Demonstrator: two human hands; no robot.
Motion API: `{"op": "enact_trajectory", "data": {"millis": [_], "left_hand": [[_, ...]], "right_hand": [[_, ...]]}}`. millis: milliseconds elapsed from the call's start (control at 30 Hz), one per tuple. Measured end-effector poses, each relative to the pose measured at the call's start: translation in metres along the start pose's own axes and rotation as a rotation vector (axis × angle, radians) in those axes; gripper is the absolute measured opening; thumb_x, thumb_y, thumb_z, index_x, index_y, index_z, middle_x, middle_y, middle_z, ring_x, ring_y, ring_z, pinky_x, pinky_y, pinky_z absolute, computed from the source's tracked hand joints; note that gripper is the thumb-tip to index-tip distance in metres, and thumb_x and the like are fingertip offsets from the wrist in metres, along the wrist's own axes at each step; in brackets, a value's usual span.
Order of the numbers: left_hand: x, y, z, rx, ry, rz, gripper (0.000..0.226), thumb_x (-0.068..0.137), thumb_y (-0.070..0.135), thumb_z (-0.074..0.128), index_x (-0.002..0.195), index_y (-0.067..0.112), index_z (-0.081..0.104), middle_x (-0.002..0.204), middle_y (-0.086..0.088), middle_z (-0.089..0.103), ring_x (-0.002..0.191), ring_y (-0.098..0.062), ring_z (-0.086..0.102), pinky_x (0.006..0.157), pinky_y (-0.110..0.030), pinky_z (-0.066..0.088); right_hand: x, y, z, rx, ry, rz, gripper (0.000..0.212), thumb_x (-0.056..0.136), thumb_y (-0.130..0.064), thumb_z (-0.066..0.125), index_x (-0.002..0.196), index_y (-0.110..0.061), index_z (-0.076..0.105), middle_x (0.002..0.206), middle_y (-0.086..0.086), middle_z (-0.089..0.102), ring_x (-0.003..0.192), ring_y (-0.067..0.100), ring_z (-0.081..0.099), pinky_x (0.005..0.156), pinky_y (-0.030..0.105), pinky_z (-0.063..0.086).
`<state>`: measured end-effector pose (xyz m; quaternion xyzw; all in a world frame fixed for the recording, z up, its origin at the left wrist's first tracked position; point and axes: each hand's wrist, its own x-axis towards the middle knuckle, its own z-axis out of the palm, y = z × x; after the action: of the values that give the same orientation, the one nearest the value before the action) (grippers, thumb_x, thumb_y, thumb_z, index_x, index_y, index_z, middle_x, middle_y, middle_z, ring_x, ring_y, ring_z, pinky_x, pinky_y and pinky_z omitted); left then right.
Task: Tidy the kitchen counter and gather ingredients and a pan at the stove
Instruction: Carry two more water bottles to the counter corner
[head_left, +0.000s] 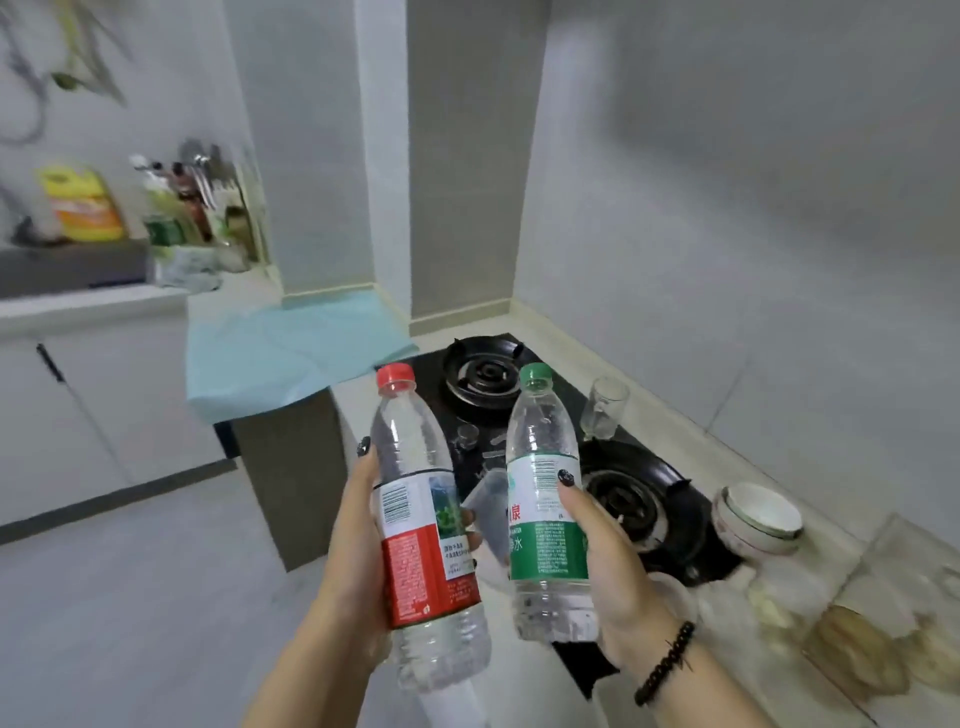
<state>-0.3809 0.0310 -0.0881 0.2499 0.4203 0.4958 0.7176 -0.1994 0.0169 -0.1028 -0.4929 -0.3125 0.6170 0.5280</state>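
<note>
My left hand (356, 540) grips a clear plastic water bottle with a red cap and red label (423, 530), held upright. My right hand (608, 566) grips a second clear bottle with a green cap and green label (545, 499), also upright. Both bottles are held in the air in front of the black two-burner gas stove (649, 499) set in the counter. A translucent plastic piece (485, 504) shows between the two bottles; I cannot tell which hand holds it.
On the stove stands an empty drinking glass (605, 405). A white bowl (758, 517) sits right of the near burner, with clear containers of food (883, 623) nearer me. A blue cloth (291, 353) covers the counter corner. Bottles and utensils (192, 208) crowd the far left shelf.
</note>
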Motion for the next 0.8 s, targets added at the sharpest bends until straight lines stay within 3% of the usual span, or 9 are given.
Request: {"op": "enact_trajectory", "data": {"millis": [100,267,500,667,800], "left_hand": [[-0.007,0.017,-0.034,-0.041,0.078,0.037,0.080,0.074,0.074,0.047,0.102,0.001,0.067,0.088,-0.026,0.069,0.066,-0.034,0.067,0.069,-0.040,0.056],[-0.013,0.057,-0.091,-0.111,0.141,0.123,0.070,0.078,0.069,0.046,0.081,0.004,0.071,0.082,-0.027,0.066,0.060,-0.034,0.064,0.063,-0.039,0.057],[-0.007,0.136,-0.190,-0.046,0.213,0.182,0.070,0.071,0.068,0.048,0.085,0.002,0.070,0.080,-0.027,0.067,0.059,-0.033,0.065,0.061,-0.038,0.058],[-0.005,0.181,-0.256,-0.003,0.259,0.229,0.069,0.083,0.066,0.041,0.090,0.002,0.069,0.082,-0.027,0.068,0.060,-0.032,0.066,0.061,-0.036,0.057],[-0.008,0.213,-0.305,-0.033,0.308,0.232,0.068,0.084,0.065,0.041,0.088,0.002,0.068,0.081,-0.027,0.066,0.059,-0.032,0.064,0.059,-0.035,0.057]], "right_hand": [[0.005,0.004,0.036,-0.044,-0.098,0.023,0.051,0.076,-0.038,0.060,0.117,-0.007,0.061,0.102,0.029,0.068,0.080,0.037,0.066,0.068,0.040,0.057],[0.022,0.010,0.114,-0.096,-0.217,-0.007,0.044,0.080,-0.035,0.057,0.115,-0.010,0.063,0.101,0.023,0.070,0.085,0.036,0.067,0.073,0.041,0.056],[0.066,0.041,0.240,-0.118,-0.311,0.010,0.052,0.077,-0.043,0.055,0.118,-0.012,0.060,0.099,0.024,0.070,0.082,0.039,0.068,0.071,0.043,0.057],[0.090,0.069,0.316,-0.121,-0.356,0.039,0.041,0.086,-0.041,0.052,0.117,-0.016,0.061,0.098,0.021,0.071,0.084,0.036,0.069,0.070,0.041,0.058],[0.104,0.087,0.377,-0.122,-0.423,0.062,0.050,0.078,-0.044,0.055,0.117,-0.013,0.063,0.101,0.026,0.069,0.083,0.036,0.068,0.070,0.042,0.058]]}}
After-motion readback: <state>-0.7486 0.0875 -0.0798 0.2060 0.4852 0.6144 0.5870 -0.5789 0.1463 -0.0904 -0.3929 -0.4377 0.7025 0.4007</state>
